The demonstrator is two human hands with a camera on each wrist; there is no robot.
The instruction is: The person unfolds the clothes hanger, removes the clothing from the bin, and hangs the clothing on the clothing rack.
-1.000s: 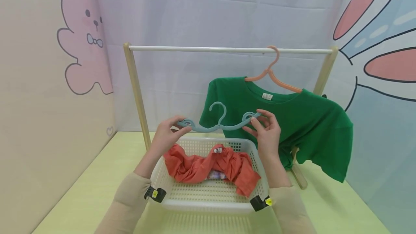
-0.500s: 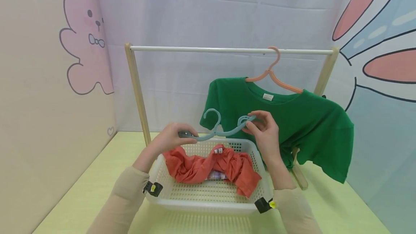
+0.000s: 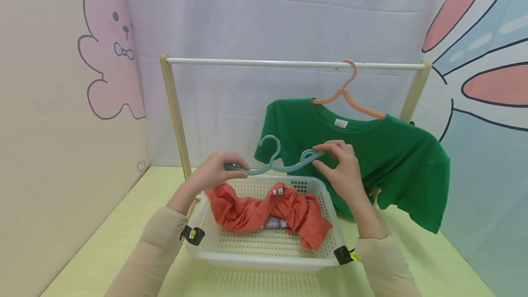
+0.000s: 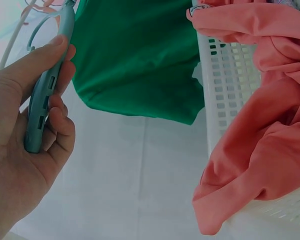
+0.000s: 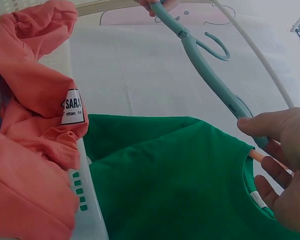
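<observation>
A light blue clothes hanger [image 3: 270,166] is held over the basket, its hook pointing up. My left hand [image 3: 214,168] grips its left end, thumb along one side and fingers curled behind, as the left wrist view shows. At the right end, my right hand [image 3: 340,166] has its fingers and thumb spread around the tip. In the head view the thumb stands a little below the hanger; the right wrist view shows the thumb tip over the arm of the hanger [image 5: 210,77]. A coral garment [image 3: 247,212] with a white label lies crumpled in the white basket [image 3: 264,260].
A green T-shirt [image 3: 354,150] hangs from an orange hanger [image 3: 348,95] on the right part of a white rail [image 3: 255,63] with wooden posts. Patterned cloth [image 3: 275,222] shows under the coral garment. The basket stands on a pale yellow table [image 3: 107,242].
The hanger has shifted slightly left and lower. My left hand has closed further round its end. My right fingers have spread, with hand and forearm moving to the right.
</observation>
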